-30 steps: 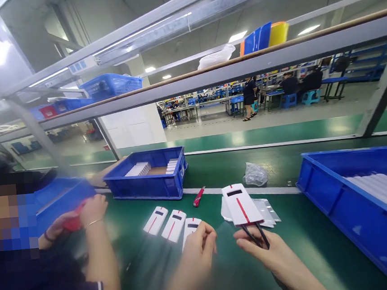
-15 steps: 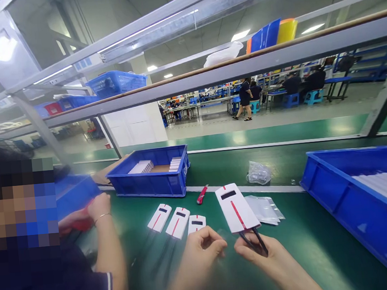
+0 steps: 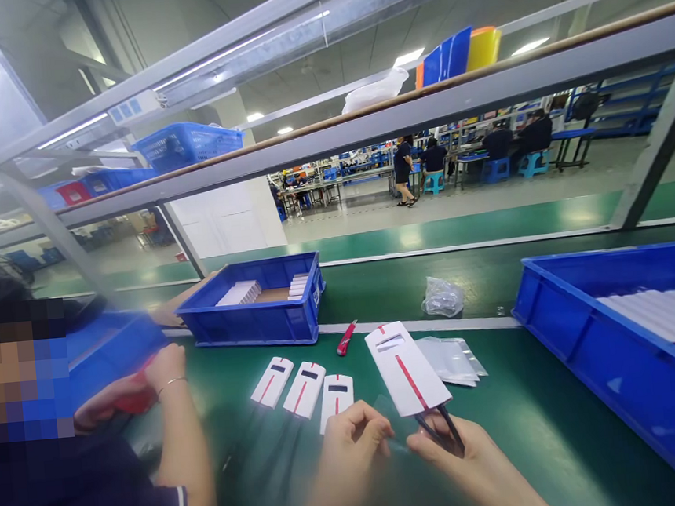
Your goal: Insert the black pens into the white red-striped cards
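Head view. Right hand (image 3: pixel 467 454) at 5 o'clock of frame centre, fingers curled closed round black tweezers (image 3: pixel 441 427); the tweezer tips grip the near edge of a white panel (image 3: pixel 405 367). The panel is a flat white oblong with rounded corners, a red stripe running down its length, a short red mark at the far end and a pale slot window just below that mark. It sits tilted, far end pointing to 11 o'clock, raised over the green belt (image 3: pixel 541 416).

Left hand (image 3: pixel 354 444) at 6 o'clock, thumb and forefinger pinched together on a thin clear film (image 3: pixel 388 426) just beside the panel's near corner; the film is faint and its edges are hard to make out.

At 9 o'clock from the panel, three smaller white panels (image 3: pixel 304 390) lie flat in a row, each with a red stripe and dark window. A red cutter (image 3: pixel 346 339) lies at 11 o'clock. Clear bags (image 3: pixel 453 357) lie stacked at 3 o'clock, just behind the panel. A crumpled bag (image 3: pixel 441 297) lies further out at 1 o'clock.

Blue bin (image 3: pixel 261 323) with white stock at 10 o'clock; large blue bin (image 3: pixel 588 357) at 3 o'clock. A co-worker's hand (image 3: pixel 164 366) at far 9 o'clock holds something red
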`<state>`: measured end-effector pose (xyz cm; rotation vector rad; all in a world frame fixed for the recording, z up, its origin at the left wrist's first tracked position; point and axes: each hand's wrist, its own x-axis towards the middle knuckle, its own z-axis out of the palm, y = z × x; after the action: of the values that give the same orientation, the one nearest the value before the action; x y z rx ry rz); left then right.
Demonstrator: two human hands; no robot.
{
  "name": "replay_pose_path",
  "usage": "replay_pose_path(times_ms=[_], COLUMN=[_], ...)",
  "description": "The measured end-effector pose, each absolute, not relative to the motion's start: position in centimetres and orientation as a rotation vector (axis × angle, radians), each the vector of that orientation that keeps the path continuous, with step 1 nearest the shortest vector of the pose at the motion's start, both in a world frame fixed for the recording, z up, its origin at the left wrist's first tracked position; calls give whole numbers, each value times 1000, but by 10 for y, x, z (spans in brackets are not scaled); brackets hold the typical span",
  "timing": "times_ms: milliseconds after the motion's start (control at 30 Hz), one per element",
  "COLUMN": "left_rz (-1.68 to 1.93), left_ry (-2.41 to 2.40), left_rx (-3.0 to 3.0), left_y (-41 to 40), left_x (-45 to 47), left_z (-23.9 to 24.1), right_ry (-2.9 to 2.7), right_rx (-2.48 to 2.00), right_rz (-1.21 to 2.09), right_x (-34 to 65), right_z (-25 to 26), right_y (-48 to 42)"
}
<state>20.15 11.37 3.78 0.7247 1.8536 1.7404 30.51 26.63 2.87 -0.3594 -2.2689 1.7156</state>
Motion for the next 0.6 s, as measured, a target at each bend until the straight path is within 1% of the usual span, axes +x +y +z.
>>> replay_pose_path(times_ms=[333, 600], left_rz=[1524, 1489], left_ry=[1994, 1997], left_rx=[796, 827], left_y=[104, 105], left_x=[206, 207], left_z=[51, 51], right_ry=[-2303, -2330], right_rx=[-274, -267], right_rz=[1802, 1754], right_x=[307, 302], right_z=[54, 42], right_y=[275, 266])
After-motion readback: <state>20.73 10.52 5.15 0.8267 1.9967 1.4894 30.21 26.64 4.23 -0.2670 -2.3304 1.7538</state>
